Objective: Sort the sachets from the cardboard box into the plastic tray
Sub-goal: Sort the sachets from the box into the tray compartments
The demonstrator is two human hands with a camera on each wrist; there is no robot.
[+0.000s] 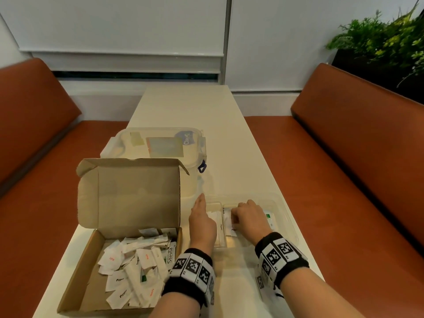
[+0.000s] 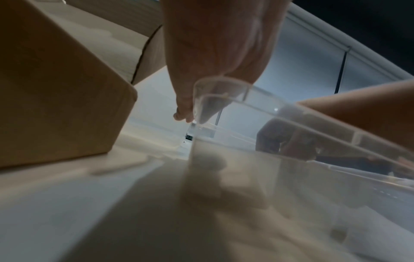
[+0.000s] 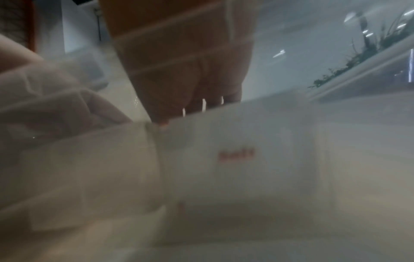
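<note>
My right hand (image 1: 249, 218) curls over a sachet (image 1: 229, 222) in the tray (image 1: 283, 210) by the bench's right edge; my left hand (image 1: 202, 218), fingers straight, steadies the tray, nearer the box (image 1: 91, 271) of sachets to its left

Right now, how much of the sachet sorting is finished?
Done: a few sachets lie in the plastic tray. In hand: right hand placing one there; left hand rests at the tray's edge. Left: many sachets in the cardboard box.
</note>
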